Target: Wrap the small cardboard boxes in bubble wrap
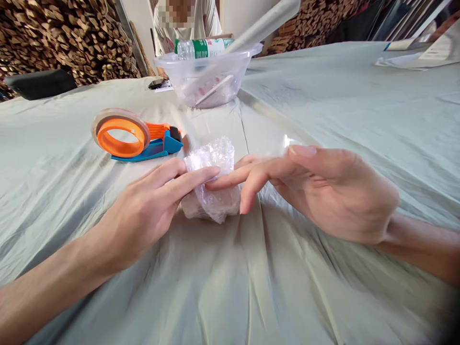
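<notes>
A small lump wrapped in bubble wrap (pixel 212 158) lies on the pale green tablecloth (pixel 323 120) in the middle. My left hand (pixel 151 211) rests on its left side, with fingers stretched over the top. From the right, my right hand (pixel 323 189) reaches in with its fingertips touching the wrap beside the left fingers. Both hands press on the bundle with fingers extended, not closed around it.
An orange and blue tape dispenser (pixel 132 136) lies just behind and left of the bundle. Farther back stands a clear plastic bowl (pixel 208 72) with a water bottle (pixel 201 48) across it. A person sits behind it. Papers (pixel 413 55) lie at the far right.
</notes>
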`<state>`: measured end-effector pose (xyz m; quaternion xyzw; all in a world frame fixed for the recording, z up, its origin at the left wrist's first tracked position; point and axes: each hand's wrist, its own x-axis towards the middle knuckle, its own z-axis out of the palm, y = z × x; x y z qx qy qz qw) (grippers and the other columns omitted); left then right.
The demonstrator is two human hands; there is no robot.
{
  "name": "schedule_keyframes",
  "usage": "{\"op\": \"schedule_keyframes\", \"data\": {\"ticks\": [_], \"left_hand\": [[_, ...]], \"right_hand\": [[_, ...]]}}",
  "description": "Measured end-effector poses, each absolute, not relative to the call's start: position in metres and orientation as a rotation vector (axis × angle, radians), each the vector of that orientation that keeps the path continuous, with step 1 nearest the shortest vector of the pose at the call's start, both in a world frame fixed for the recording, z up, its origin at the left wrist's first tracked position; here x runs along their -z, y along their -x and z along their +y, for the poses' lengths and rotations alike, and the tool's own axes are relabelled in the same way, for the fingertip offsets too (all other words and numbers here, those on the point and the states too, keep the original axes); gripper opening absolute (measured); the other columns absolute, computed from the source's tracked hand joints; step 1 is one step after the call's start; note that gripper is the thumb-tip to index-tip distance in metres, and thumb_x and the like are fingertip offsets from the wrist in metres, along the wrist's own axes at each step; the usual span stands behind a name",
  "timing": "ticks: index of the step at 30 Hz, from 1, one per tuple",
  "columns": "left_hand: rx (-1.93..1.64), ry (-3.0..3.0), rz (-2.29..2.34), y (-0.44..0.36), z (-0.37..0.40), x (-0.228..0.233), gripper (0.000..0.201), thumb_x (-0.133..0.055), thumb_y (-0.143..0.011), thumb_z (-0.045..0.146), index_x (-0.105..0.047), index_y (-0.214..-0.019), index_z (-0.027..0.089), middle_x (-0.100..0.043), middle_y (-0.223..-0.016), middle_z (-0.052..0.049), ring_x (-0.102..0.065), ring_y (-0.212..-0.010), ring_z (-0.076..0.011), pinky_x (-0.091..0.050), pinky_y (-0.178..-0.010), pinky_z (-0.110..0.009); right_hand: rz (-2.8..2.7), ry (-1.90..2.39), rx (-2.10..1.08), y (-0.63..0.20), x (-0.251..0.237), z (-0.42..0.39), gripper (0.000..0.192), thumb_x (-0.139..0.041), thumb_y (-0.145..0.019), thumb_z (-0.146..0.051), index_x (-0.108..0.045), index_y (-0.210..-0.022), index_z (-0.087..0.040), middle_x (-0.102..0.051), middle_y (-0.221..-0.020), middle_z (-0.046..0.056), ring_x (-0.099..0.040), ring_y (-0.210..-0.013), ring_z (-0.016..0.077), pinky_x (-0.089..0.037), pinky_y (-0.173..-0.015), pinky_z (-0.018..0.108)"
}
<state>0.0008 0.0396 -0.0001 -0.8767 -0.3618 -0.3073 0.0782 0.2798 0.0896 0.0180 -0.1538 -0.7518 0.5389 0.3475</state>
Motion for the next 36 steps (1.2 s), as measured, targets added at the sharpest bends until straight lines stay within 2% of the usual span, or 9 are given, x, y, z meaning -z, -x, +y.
{"op": "schedule_keyframes", "data": {"ticks": [2, 6, 11, 13, 18, 25, 28, 31, 36], "left_hand": [[0.977, 2.634, -1.098, -0.002, 0.04, 0.001, 0.049, -0.053, -0.107, 0.001, -0.067, -0.147, 0.025, -0.068, -0.107, -0.001, -0.067, -0.1, -0.0123, -0.057, -0.09, -0.022], [0.979, 2.589, -1.151, -0.005, 0.039, 0.002, 0.039, -0.054, -0.109, 0.003, -0.069, -0.141, 0.021, -0.071, -0.113, -0.003, -0.069, -0.104, -0.0122, -0.057, -0.093, -0.024], [1.01, 2.461, -1.123, -0.009, 0.037, 0.0, 0.034, -0.06, -0.107, 0.005, -0.073, -0.133, 0.022, -0.061, -0.15, -0.014, -0.06, -0.144, -0.0264, -0.059, -0.109, -0.039], [1.019, 2.463, -1.108, -0.01, 0.037, 0.0, 0.034, -0.059, -0.105, 0.002, -0.073, -0.13, 0.02, -0.061, -0.156, -0.015, -0.059, -0.149, -0.0269, -0.058, -0.115, -0.041], [1.144, 2.597, -1.083, -0.01, 0.043, 0.004, 0.035, -0.056, -0.105, 0.002, -0.065, -0.135, 0.018, -0.078, -0.125, -0.004, -0.074, -0.121, -0.013, -0.057, -0.111, -0.025], [1.053, 2.639, -0.93, -0.009, 0.037, -0.004, 0.028, -0.064, -0.103, 0.005, -0.069, -0.126, 0.021, -0.07, -0.11, -0.003, -0.067, -0.093, -0.0112, -0.058, -0.084, -0.025], [1.012, 2.667, -0.949, -0.006, 0.032, -0.006, 0.021, -0.067, -0.11, 0.034, -0.068, -0.129, 0.024, -0.068, -0.129, -0.01, -0.068, -0.112, -0.0178, -0.062, -0.096, -0.032], [1.023, 2.787, -0.926, -0.005, 0.032, -0.005, 0.044, -0.073, -0.103, 0.058, -0.064, -0.124, 0.02, -0.06, -0.155, -0.02, -0.066, -0.14, -0.0264, -0.061, -0.112, -0.039], [1.057, 2.885, -1.048, -0.012, 0.03, -0.003, 0.024, -0.077, -0.104, 0.033, -0.058, -0.11, 0.022, -0.072, -0.14, -0.013, -0.076, -0.128, -0.0202, -0.065, -0.097, -0.026]], "right_hand": [[-1.84, 0.42, -1.379, -0.28, -0.016, 0.087, 0.063, -0.037, -0.115, -0.045, -0.086, -0.085, -0.02, -0.087, -0.118, 0.009, -0.078, -0.125, 0.028, -0.047, -0.13, 0.044], [-1.645, 0.524, -1.201, -0.281, -0.015, 0.083, 0.058, -0.045, -0.11, -0.046, -0.088, -0.08, -0.022, -0.085, -0.096, 0.013, -0.081, -0.111, 0.0286, -0.054, -0.124, 0.04], [-1.757, 0.596, -1.222, -0.28, -0.021, 0.08, 0.063, -0.046, -0.113, -0.055, -0.087, -0.078, -0.022, -0.087, -0.099, 0.011, -0.081, -0.111, 0.0275, -0.054, -0.123, 0.04], [-1.797, 0.59, -1.256, -0.281, -0.024, 0.081, 0.067, -0.047, -0.113, -0.061, -0.087, -0.079, -0.02, -0.087, -0.098, 0.011, -0.081, -0.113, 0.0277, -0.053, -0.123, 0.041], [-1.848, 0.576, -1.257, -0.285, -0.025, 0.082, 0.066, -0.048, -0.114, -0.062, -0.088, -0.082, -0.02, -0.088, -0.11, 0.009, -0.081, -0.117, 0.0278, -0.053, -0.121, 0.042], [-1.905, 0.525, -1.314, -0.287, -0.021, 0.085, 0.07, -0.04, -0.116, -0.063, -0.087, -0.087, -0.019, -0.086, -0.125, 0.009, -0.078, -0.125, 0.0288, -0.047, -0.127, 0.043], [-1.926, 0.496, -1.372, -0.289, -0.02, 0.087, 0.067, -0.038, -0.117, -0.059, -0.087, -0.092, -0.02, -0.084, -0.131, 0.008, -0.075, -0.132, 0.0283, -0.046, -0.129, 0.042], [-1.926, 0.492, -1.395, -0.289, -0.02, 0.087, 0.065, -0.038, -0.118, -0.055, -0.085, -0.09, -0.02, -0.084, -0.13, 0.008, -0.075, -0.133, 0.0274, -0.047, -0.127, 0.042], [-1.924, 0.483, -1.392, -0.287, -0.022, 0.087, 0.071, -0.035, -0.118, -0.059, -0.083, -0.085, -0.019, -0.084, -0.131, 0.01, -0.077, -0.126, 0.0251, -0.051, -0.123, 0.039]]}}
